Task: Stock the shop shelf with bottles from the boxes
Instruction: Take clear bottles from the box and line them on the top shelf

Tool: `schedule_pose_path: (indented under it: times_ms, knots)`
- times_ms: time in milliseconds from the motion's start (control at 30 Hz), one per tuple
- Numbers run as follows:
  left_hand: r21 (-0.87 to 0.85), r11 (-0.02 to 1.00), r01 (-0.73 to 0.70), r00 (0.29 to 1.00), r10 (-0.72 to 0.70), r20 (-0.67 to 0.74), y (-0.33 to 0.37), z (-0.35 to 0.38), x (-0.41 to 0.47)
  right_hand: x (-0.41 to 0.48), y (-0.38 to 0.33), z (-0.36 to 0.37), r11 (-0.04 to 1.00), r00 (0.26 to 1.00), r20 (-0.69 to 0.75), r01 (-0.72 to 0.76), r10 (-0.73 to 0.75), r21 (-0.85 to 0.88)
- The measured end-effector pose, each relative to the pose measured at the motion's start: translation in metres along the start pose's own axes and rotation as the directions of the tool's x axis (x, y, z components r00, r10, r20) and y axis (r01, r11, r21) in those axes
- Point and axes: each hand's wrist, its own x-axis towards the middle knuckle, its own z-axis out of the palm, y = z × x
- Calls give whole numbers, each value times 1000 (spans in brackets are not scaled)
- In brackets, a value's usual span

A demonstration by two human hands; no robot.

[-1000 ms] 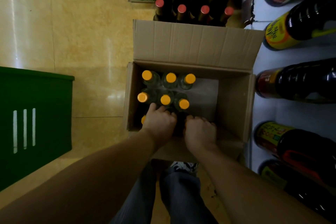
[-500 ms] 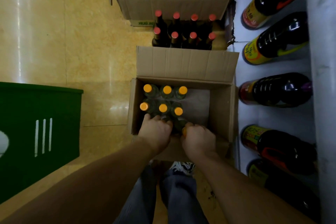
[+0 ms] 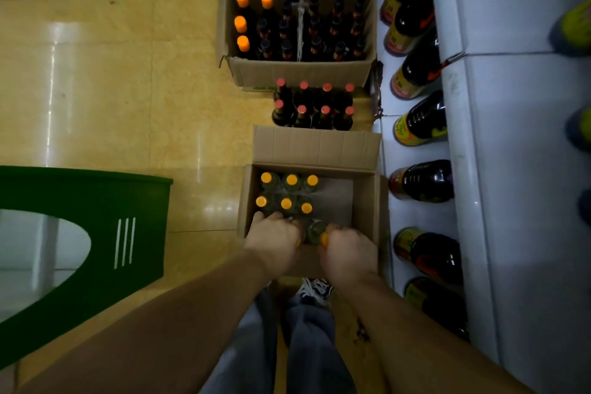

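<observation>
The left hand (image 3: 275, 241) and right hand (image 3: 347, 254) each grip an orange-capped bottle (image 3: 316, 230) at the near edge of the box (image 3: 367, 201), centre frame; six more wait inside, the shelf (image 3: 419, 214) at right only partly stocked

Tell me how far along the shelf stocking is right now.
Roughly midway. Done: dark bottles stand on the white shelf, and the near box has a bare patch. In hand: the right hand grips a yellow-capped bottle in that box; the left hand seems to grip another, mostly hidden. Left: six more yellow-capped bottles there, eight red-capped bottles on the floor, and the far box of bottles.
</observation>
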Motion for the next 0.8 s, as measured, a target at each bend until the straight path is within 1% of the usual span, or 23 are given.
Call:
schedule_pose_path:
  times_ms: [100,267,333,467,567,667,800]
  knots:
    - [5,1000,-17,999,17,-30,2,-33,-25,-26,-5,-34,1000,1000,-29,9,-8,11]
    - [87,994,-70,994,76,-79,3,-96,-73,-76,-17,-97,1000,997,-71,25,-25,-2]
    - [92,993,-80,991,89,-102,3,-120,-93,-96,-23,-121,1000,995,-95,21,-22,-13]
    - [20,995,-101,986,103,-129,0,-167,-127,-138,-37,-165,999,986,-162,26,-34,-47]
    - [-15,990,-139,971,133,-197,-6,-200,-148,-166,-48,-197,997,976,-218,11,-26,-71]
    - [-39,983,-179,951,163,-261,-11,-233,-171,-192,-61,-231,992,972,-232,7,-36,-126]
    - [-50,971,-232,929,206,-306,-18,-282,-197,-220,-75,-281,980,963,-264,-5,-48,-200]
